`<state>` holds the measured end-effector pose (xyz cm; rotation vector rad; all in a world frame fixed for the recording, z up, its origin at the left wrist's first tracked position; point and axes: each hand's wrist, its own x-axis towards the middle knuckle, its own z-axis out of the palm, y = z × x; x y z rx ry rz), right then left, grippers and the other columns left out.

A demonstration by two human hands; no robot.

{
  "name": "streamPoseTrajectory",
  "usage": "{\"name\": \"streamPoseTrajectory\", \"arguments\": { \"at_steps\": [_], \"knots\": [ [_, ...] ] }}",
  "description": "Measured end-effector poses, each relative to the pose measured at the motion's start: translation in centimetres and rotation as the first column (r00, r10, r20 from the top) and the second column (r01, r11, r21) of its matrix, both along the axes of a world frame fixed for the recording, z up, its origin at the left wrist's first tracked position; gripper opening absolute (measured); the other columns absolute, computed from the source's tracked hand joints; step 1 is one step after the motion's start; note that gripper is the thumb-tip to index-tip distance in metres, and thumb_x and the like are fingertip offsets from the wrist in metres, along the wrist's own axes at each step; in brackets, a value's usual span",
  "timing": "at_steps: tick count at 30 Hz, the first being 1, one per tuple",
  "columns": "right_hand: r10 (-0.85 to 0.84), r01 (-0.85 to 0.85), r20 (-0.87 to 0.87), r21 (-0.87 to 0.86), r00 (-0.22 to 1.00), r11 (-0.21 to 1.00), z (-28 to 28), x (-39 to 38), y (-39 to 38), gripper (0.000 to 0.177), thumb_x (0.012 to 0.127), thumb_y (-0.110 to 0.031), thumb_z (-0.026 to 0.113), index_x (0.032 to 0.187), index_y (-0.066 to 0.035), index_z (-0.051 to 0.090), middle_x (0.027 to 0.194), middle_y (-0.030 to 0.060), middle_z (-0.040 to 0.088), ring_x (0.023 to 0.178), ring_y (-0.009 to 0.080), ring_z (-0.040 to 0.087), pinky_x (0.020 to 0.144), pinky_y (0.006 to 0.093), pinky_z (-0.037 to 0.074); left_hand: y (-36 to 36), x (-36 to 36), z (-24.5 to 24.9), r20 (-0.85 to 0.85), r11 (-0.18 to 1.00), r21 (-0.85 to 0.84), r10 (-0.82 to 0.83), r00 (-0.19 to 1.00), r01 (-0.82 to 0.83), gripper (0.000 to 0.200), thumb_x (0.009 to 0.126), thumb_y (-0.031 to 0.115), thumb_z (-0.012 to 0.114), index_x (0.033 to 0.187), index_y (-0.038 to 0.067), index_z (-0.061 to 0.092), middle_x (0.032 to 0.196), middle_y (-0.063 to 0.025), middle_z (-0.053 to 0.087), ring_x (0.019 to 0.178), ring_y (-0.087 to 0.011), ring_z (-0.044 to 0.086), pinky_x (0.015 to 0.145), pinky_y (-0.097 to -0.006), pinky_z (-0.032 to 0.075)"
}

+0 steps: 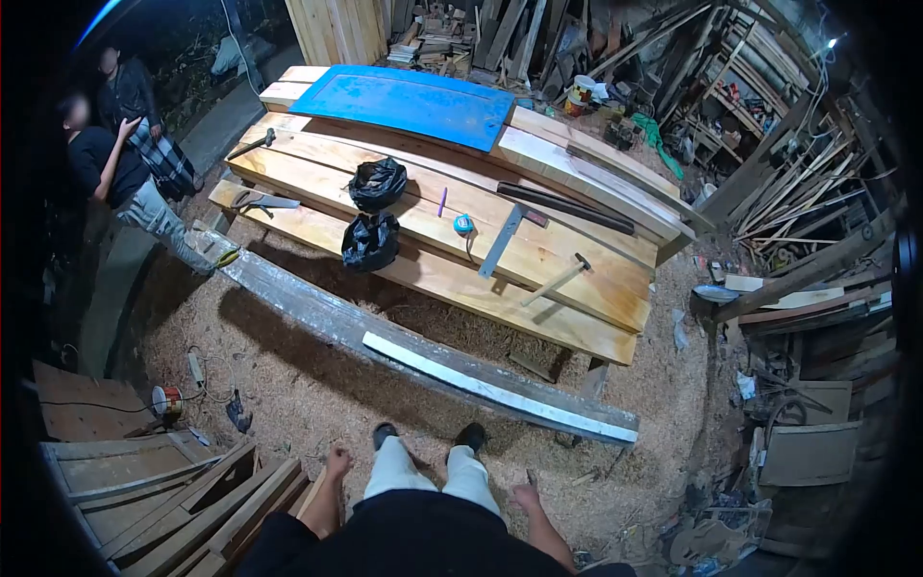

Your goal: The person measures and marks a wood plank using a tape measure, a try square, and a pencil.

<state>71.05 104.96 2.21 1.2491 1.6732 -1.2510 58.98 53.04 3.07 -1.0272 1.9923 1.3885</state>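
Observation:
My left hand point(337, 464) hangs beside my left leg, with loosely bent fingers and nothing seen in it. On the other side my right hand point(525, 494) hangs by my right leg, empty, its thumb apart from the fingers. Neither touches anything. In front lies a long grey beam point(317, 310) with a white strip point(490, 385) on top. Beyond it, thick wooden planks point(433, 274) carry a hammer point(558, 279), a metal square point(501, 242), a blue tape measure point(463, 225), a purple marker point(442, 202), two black plastic bags point(376, 184) and a handsaw point(264, 201).
A blue panel point(404, 101) covers the far planks. A second hammer point(252, 145) lies at their left end. Two people point(111, 159) are at the left. Stacked boards point(226, 510) stand near my left side, and scrap timber point(803, 192) fills the right. Sawdust point(317, 404) covers the floor.

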Motion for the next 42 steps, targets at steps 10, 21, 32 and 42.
{"name": "streamPoseTrajectory", "arguments": {
  "at_steps": [10,21,32,42],
  "knots": [
    [-0.088,0.11,-0.101,0.231,0.991,0.967,-1.8,0.2,-7.4,0.026,0.088,-0.017,0.057,0.108,0.0,0.06,0.099,0.0137,0.063,0.082,0.0285,0.069,0.057,0.041,0.058,-11.1,-0.1,-3.0,0.203,0.921,0.009,-0.382,0.902,0.388,0.026,0.086,0.021,0.06,0.096,-0.002,0.066,0.08,-0.0125,0.069,0.066,-0.0222,0.067,0.061,-0.0366,0.053],
    [0.105,0.015,-0.22,0.482,0.97,0.876,8.6,-11.8,-16.9,0.061,0.084,-0.019,0.063,0.137,-0.003,0.037,0.132,0.0228,0.054,0.121,0.0355,0.054,0.104,0.0404,0.04,-15.1,-17.9,-3.9,0.029,0.738,-0.088,-0.67,0.742,0.669,0.032,0.085,0.024,0.058,0.106,0.001,0.064,0.093,-0.0184,0.07,0.085,-0.0285,0.069,0.078,-0.0392,0.054],
    [0.237,-0.04,-0.35,0.487,0.906,0.873,6.4,-28.1,-9.4,0.085,0.083,-0.044,0.07,0.142,0.0,0.028,0.132,0.029,0.05,0.122,0.0403,0.05,0.103,0.0445,0.041,-6.1,-32.7,4.3,-0.17,0.556,-0.158,-0.829,0.532,0.816,0.055,0.089,0.038,0.064,0.128,0.003,0.049,0.102,-0.0202,0.068,0.098,-0.0322,0.066,0.083,-0.0404,0.051],
    [0.608,-0.298,-0.381,0.618,0.696,0.728,6.3,-55.4,-6.5,0.077,0.085,-0.045,0.066,0.143,-0.011,0.028,0.136,0.0271,0.044,0.123,0.0432,0.048,0.099,0.049,0.043,13.7,-60.6,7.6,-0.476,0.392,-0.331,-0.855,0.207,0.858,0.029,0.086,0.022,0.064,0.106,0.002,0.057,0.092,-0.0202,0.065,0.09,-0.0396,0.064,0.076,-0.0432,0.052]
  ]
}}
